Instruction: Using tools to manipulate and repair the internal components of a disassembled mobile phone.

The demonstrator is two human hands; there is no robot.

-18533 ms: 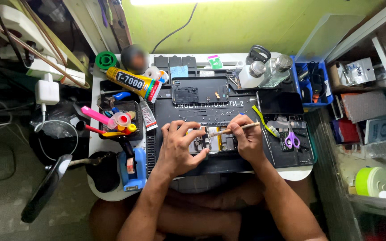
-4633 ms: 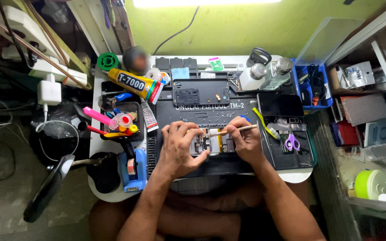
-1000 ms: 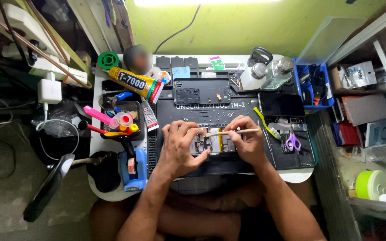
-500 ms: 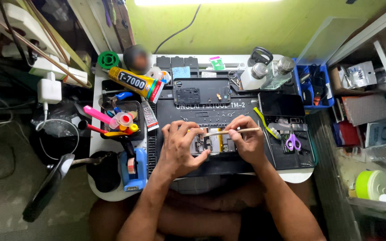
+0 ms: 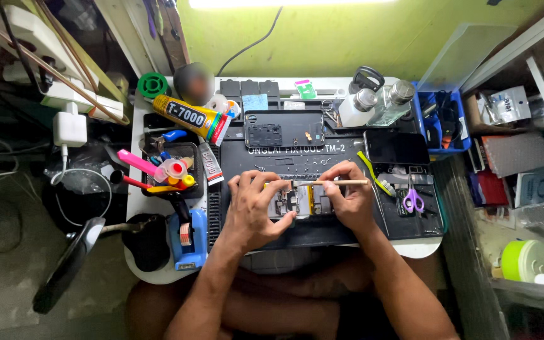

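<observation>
The right hand (image 5: 352, 203) pinches a thin wooden-handled tool (image 5: 338, 182) between thumb and fingertips, its shaft lying nearly level and its working end pointing left over the opened phone (image 5: 297, 201). The left hand (image 5: 254, 208) curls over the phone's left side, fingers pressed down on it to hold it steady on the dark work mat (image 5: 322, 157). The phone lies between the two hands at the near middle of the mat, its inner boards showing; whether the tool tip touches a part is too small to tell.

The likeliest slip, I judge, is the tip skidding off a small part and scraping a neighbouring connector or flex, since the left fingers crowd the same spot and hide part of it. A shift of the left hand could let the phone slide on the mat. Further out, a second phone (image 5: 396, 148), purple scissors (image 5: 413, 200) and a glue tube (image 5: 190, 116) lie close enough that a wide elbow move might knock them
</observation>
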